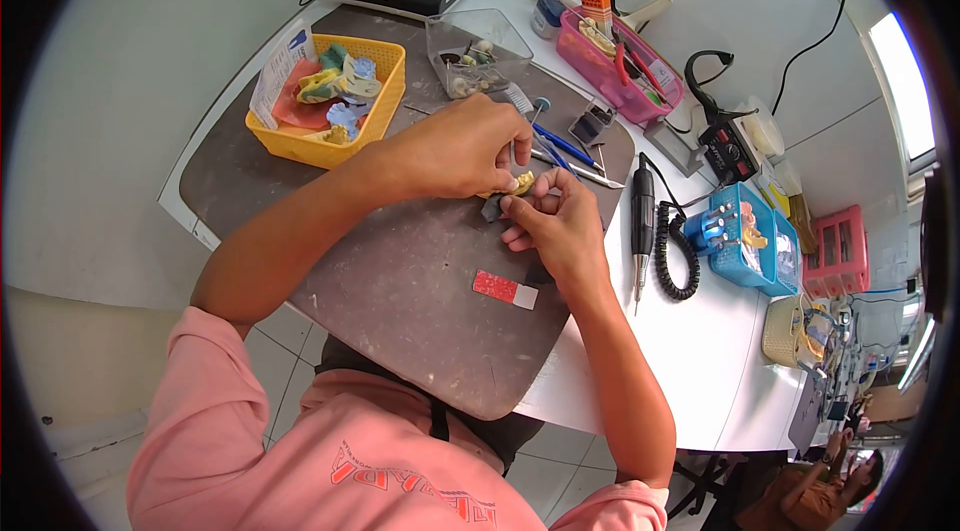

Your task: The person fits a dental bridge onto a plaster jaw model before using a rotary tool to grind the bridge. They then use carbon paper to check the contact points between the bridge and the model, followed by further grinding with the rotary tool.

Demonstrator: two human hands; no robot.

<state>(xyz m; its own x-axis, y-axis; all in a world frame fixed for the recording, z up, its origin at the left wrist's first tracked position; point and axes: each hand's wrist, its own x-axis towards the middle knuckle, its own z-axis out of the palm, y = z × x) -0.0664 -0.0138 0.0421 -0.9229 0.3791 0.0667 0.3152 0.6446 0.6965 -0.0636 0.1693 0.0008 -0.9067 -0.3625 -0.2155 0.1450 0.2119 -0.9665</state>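
Note:
Above the brown board [400,271], my hands meet over a small yellow dental cast [523,183] with a dark grey piece [491,210] below it. My left hand [468,149] is closed, its fingertips pinching at the cast from the left. From the right, my right hand [562,231] curls its fingers round the cast and the grey piece. Fingers cover much of both, so how they join is hidden. A red-and-white strip [504,289] lies on the board below my hands. Blue-handled tools [565,146] and a knife-like tool [590,174] lie just beyond them.
A yellow basket [392,96] holds papers and coloured impressions. Behind stand a clear box [505,46] of small parts and a pink tool basket [640,106]. On the right lie a black handpiece [642,221] with coiled cord and blue baskets [742,266]. Another person [815,496] sits far right.

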